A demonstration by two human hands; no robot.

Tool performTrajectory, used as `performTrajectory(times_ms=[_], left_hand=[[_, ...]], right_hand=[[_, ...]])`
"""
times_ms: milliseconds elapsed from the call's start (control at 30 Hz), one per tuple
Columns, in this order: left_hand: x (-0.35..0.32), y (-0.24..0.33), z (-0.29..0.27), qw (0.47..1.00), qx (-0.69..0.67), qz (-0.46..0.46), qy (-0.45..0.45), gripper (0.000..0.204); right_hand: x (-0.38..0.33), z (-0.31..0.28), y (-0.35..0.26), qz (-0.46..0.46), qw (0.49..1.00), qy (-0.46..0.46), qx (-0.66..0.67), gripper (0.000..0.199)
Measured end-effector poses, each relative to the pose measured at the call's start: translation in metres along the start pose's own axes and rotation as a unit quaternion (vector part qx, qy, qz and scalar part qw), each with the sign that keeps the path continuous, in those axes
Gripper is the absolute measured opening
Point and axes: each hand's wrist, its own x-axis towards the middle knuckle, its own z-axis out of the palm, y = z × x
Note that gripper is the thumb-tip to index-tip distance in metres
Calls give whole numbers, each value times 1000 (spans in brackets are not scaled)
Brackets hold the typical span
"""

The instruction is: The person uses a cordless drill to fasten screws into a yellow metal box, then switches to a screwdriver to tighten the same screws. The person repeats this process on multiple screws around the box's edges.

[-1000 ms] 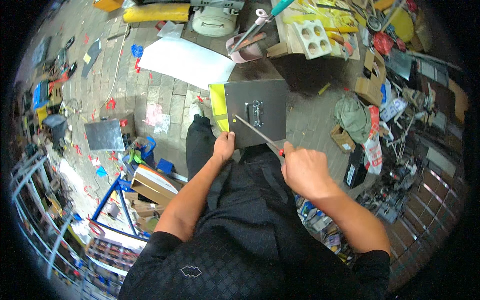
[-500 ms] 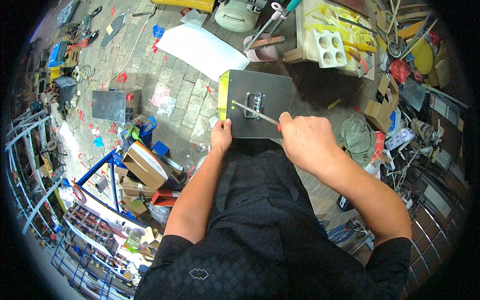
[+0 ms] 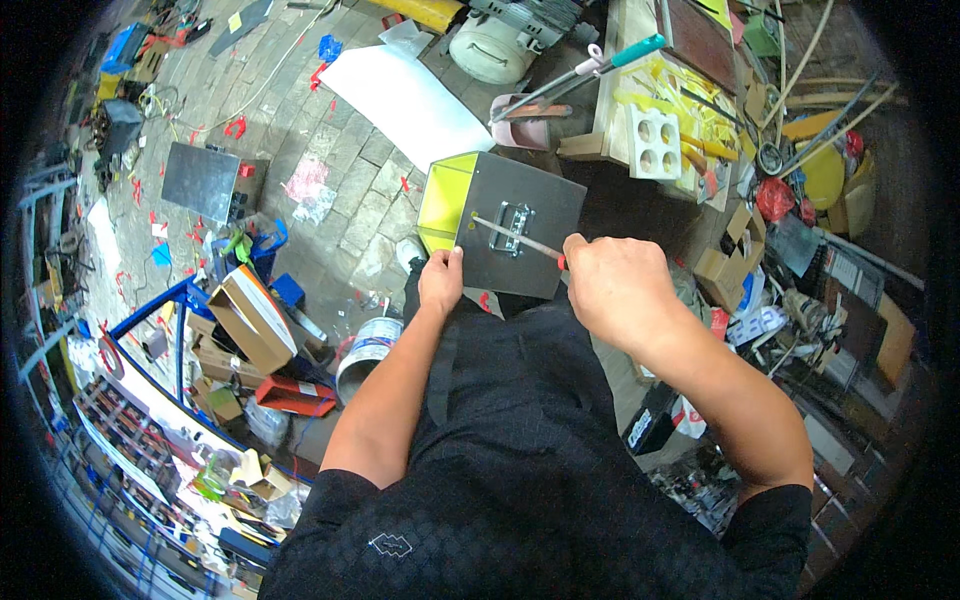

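A dark grey box panel [image 3: 530, 195] with a metal carrying handle [image 3: 512, 230] fixed on it faces me. Bright yellow inner walls [image 3: 447, 200] show at its open left side. My left hand [image 3: 440, 280] grips the lower left edge, thumb on the panel and fingers mostly hidden. Closed around the red handle of a long thin metal tool [image 3: 525, 242], my right hand [image 3: 620, 285] is at the panel's right. The tool's shaft slants across the carrying handle; its tip touches or nearly touches a small yellowish spot near the left edge. Whether it is a file or a screwdriver, I cannot tell.
A white sheet [image 3: 405, 100] lies on the paved floor beyond the box. A wooden bench [image 3: 590, 147] with yellow scraps stands at far right. Nearer on the left are a bucket [image 3: 368, 350], a cardboard box [image 3: 250, 318] and a blue frame [image 3: 180, 345].
In the picture the box has turned slightly clockwise, showing more of its yellow inside. The surroundings have shifted with my view. Both hands keep their grips, and the tool's tip stays near the same spot.
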Motion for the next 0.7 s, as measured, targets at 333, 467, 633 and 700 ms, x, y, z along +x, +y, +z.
performTrajectory(times_ms=[333, 467, 633, 700], left_hand=[[-17, 44, 11, 985, 119, -56, 109, 59], [-13, 36, 21, 980, 127, -43, 150, 61], [-8, 27, 25, 977, 94, -78, 177, 67], [-6, 32, 25, 972, 67, -112, 195, 68]], right_hand=[[29, -29, 36, -136, 986, -20, -97, 18], [39, -40, 45, -173, 979, -20, -102, 19], [47, -40, 50, -204, 972, -12, -111, 16], [48, -43, 48, -217, 969, -9, -120, 15]])
